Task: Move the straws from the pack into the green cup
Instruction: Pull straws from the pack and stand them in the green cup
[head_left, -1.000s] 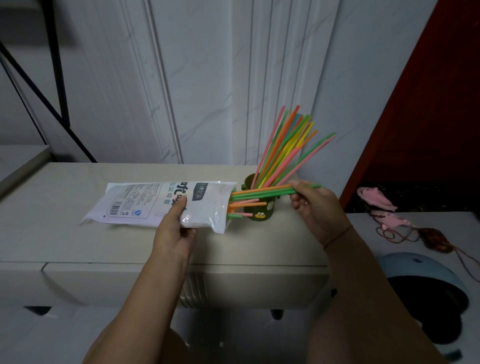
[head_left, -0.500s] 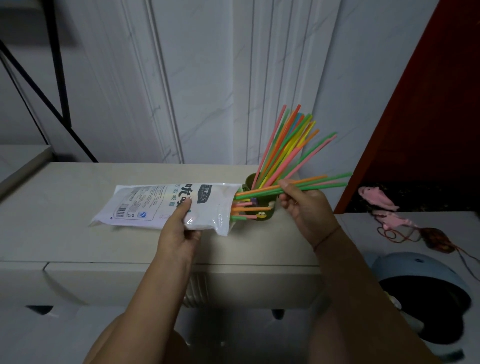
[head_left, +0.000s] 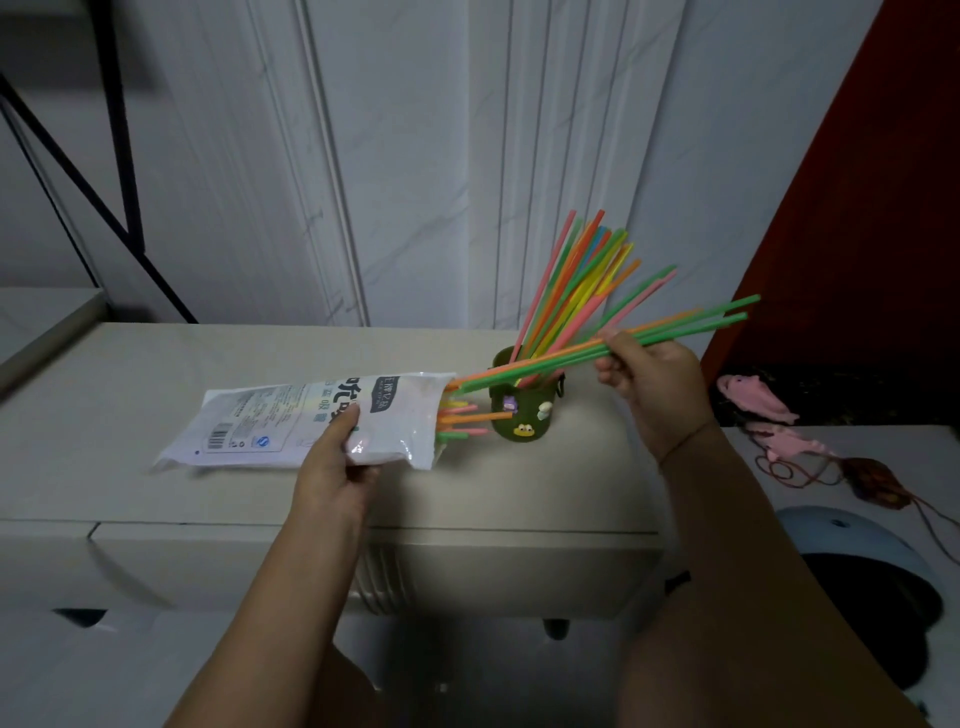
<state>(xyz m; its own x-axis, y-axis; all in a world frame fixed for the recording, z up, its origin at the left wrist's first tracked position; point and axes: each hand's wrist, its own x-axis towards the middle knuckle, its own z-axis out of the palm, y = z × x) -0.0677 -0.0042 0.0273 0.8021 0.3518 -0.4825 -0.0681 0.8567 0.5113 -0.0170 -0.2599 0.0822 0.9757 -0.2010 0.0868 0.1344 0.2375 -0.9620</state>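
Left hand (head_left: 332, 467) gripping straw pack (head_left: 311, 423), right hand (head_left: 649, 384) pinching few straws (head_left: 675, 332) over green cup (head_left: 524, 410)

The white printed pack (head_left: 291, 421) lies on its side, mouth facing right, with short orange, pink and green straw ends (head_left: 467, 418) poking out. Just right of it the dark green cup (head_left: 524, 415) stands upright, small figures on its side, holding a fan of coloured straws (head_left: 576, 291) leaning right. A bundle (head_left: 675, 330) of green and orange straws, pinched in the right hand (head_left: 649, 379), runs nearly level from the pack's mouth across the cup.
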